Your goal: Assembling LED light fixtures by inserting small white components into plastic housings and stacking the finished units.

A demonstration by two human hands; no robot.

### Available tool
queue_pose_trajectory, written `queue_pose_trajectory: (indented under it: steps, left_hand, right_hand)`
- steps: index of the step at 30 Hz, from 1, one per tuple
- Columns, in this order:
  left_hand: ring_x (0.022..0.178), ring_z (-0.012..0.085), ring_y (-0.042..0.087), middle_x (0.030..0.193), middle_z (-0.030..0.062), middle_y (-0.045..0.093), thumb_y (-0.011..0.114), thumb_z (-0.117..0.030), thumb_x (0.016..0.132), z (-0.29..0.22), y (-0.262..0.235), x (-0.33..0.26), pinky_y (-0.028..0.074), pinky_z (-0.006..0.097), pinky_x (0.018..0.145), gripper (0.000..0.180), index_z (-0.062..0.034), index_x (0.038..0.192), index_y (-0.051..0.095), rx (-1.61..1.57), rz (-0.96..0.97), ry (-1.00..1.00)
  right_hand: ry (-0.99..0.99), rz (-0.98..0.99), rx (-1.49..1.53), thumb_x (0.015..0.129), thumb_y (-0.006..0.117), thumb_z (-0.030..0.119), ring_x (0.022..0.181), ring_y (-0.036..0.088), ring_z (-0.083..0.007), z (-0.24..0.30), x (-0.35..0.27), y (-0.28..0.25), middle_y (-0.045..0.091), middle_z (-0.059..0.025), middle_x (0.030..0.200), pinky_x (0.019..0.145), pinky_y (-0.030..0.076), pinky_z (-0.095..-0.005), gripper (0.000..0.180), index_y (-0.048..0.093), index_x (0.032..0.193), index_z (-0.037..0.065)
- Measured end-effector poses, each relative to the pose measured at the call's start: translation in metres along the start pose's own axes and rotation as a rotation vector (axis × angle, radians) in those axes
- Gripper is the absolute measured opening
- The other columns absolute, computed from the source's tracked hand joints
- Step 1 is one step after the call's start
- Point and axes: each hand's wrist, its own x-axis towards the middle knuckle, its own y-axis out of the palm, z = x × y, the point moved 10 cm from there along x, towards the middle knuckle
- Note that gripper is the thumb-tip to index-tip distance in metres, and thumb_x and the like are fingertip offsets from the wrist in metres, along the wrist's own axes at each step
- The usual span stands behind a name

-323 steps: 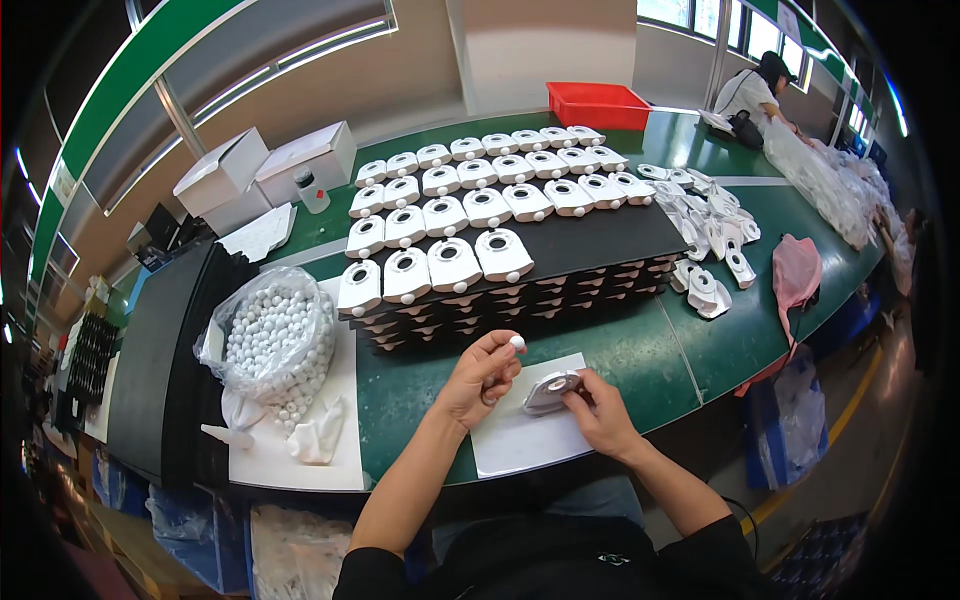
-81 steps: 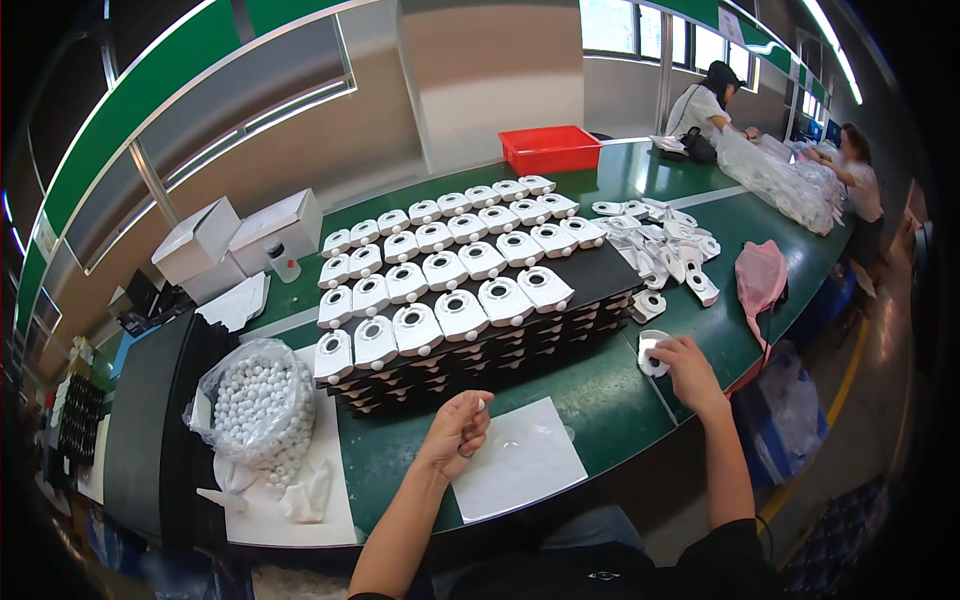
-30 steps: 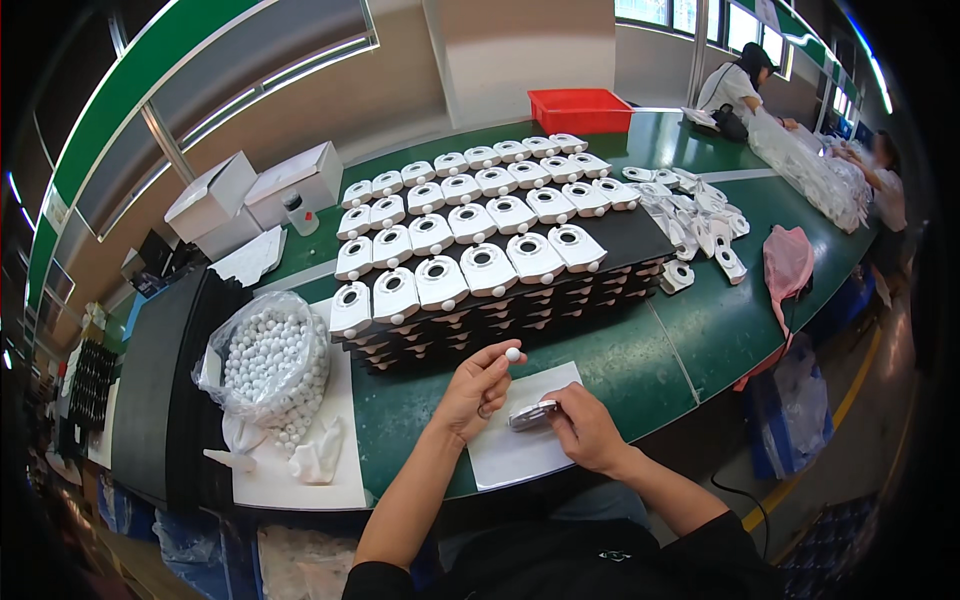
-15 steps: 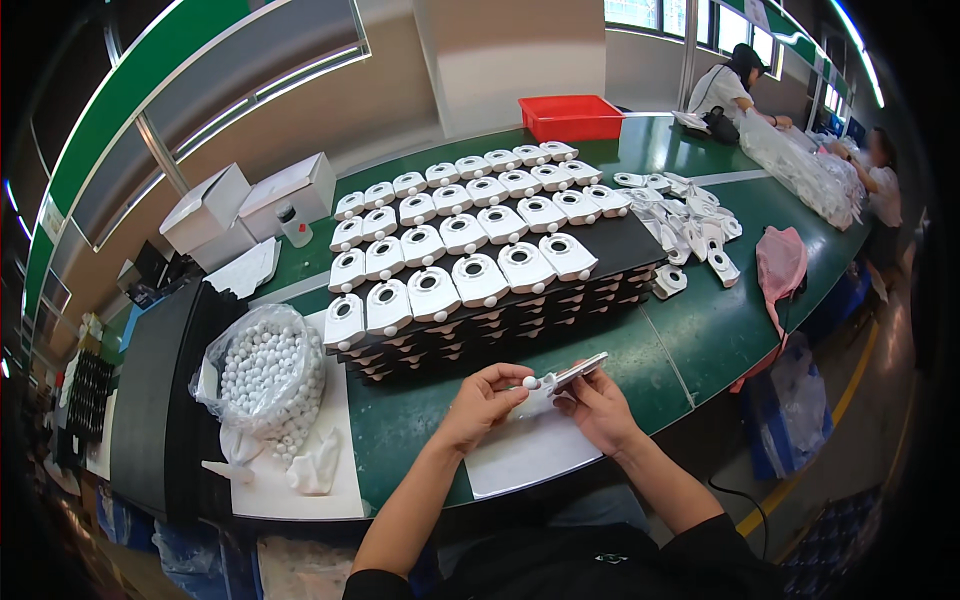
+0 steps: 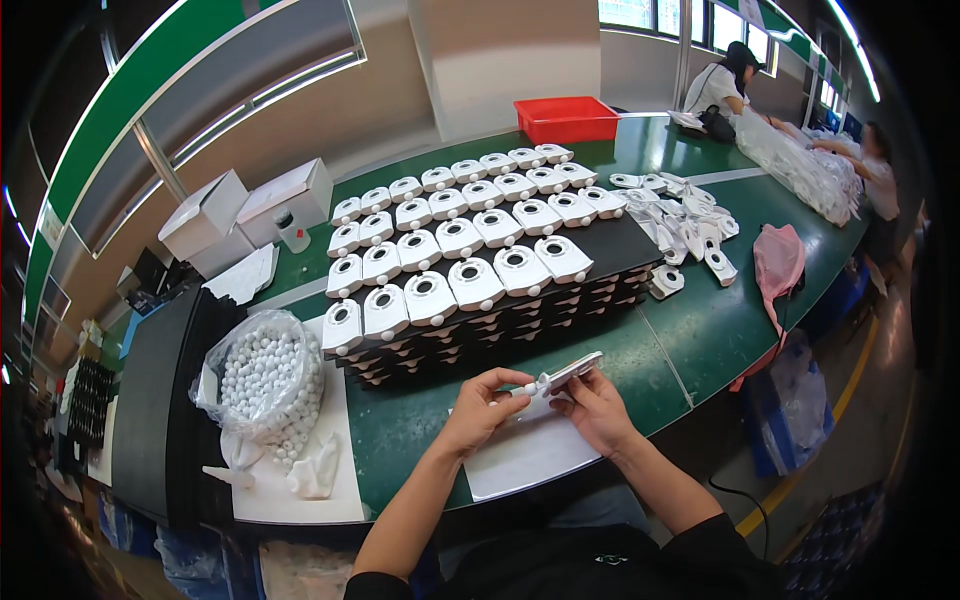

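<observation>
Both hands meet over a white sheet [image 5: 520, 455] at the near edge of the green surface [image 5: 700, 330]. Right hand [image 5: 598, 410], grip closed on a flat white part [image 5: 562, 376], held tilted, far end up & to the right, above the sheet. Left hand [image 5: 478, 410], thumb + forefinger pinched at the part's near left end; looks like a small white ball between the tips, too small to be sure. Hands nearly touching, part bridging them.

Just beyond the grip: black trays [image 5: 500, 320] stacked, rows of white housings [image 5: 470, 240] on top w/ round holes. Left of left hand: clear bag of white balls [image 5: 265, 375] on a white board, crumpled bag scraps beside it. Far left: white boxes [image 5: 250, 210] near the wall. Right of the trays: loose pile of white parts [image 5: 685, 225], then a pink bag [image 5: 778, 262] at the surface edge. Far end: red bin [image 5: 566, 118]. Two other people [image 5: 722, 85] work at the far right end, well apart from the hands.
</observation>
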Motion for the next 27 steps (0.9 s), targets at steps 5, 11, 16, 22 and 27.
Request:
queue_pose_trajectory:
  steps: [5, 11, 16, 22, 27]
  left_hand:
    - [0.057, 0.0004, 0.044, 0.084, -0.0006, 0.059, 0.07, 0.0, 0.068, -0.006, -0.004, 0.001, 0.034, 0.015, 0.049, 0.026, -0.0046, 0.092, 0.062, 0.136, -0.016, 0.091]
    - [0.054, -0.0006, 0.037, 0.066, -0.0048, 0.048, 0.077, 0.0, 0.059, -0.025, -0.004, 0.001, 0.031, 0.014, 0.048, 0.046, -0.0045, 0.099, 0.056, 0.144, -0.114, 0.255]
    - [0.053, -0.0005, 0.036, 0.062, -0.0063, 0.041, 0.077, 0.002, 0.058, -0.023, -0.014, 0.002, 0.03, 0.014, 0.049, 0.051, -0.0047, 0.102, 0.052, 0.163, -0.18, 0.253]
    - [0.046, 0.0016, 0.034, 0.06, -0.0059, 0.042, 0.067, -0.005, 0.074, -0.01, -0.021, 0.001, 0.025, 0.016, 0.04, 0.037, -0.004, 0.106, 0.05, -0.045, -0.179, 0.04]
    - [0.05, 0.0046, 0.035, 0.076, 0.0013, 0.049, 0.059, -0.009, 0.081, 0.004, -0.025, 0.003, 0.021, 0.015, 0.037, 0.031, -0.0045, 0.109, 0.046, -0.529, -0.118, -0.096]
  right_hand:
    - [0.021, -0.018, 0.003, 0.092, 0.044, 0.011, 0.092, 0.053, -0.0139, -0.004, 0.0, -0.003, 0.054, -0.0047, 0.104, 0.079, 0.045, -0.0294, 0.02, 0.045, 0.111, 0.008]
    - [0.021, -0.049, -0.148, 0.09, 0.046, 0.009, 0.076, 0.05, -0.0081, -0.001, -0.002, -0.002, 0.054, -0.0005, 0.089, 0.069, 0.042, -0.0221, 0.023, 0.046, 0.113, 0.006]
    - [-0.197, 0.048, -0.44, 0.089, 0.049, 0.008, 0.072, 0.047, -0.0051, 0.045, 0.005, 0.031, 0.053, 0.0008, 0.084, 0.064, 0.04, -0.0195, 0.019, 0.048, 0.108, 0.005]
    - [-0.56, -0.071, -0.594, 0.084, 0.053, 0.002, 0.069, 0.05, -0.0031, 0.145, 0.032, 0.04, 0.057, -0.002, 0.082, 0.059, 0.038, -0.0175, 0.024, 0.046, 0.108, 0.001]
    - [-0.552, -0.302, -0.993, 0.083, 0.055, 0.009, 0.066, 0.052, -0.0067, 0.219, 0.08, -0.022, 0.061, -0.0058, 0.076, 0.055, 0.039, -0.0206, 0.025, 0.053, 0.105, -0.004]
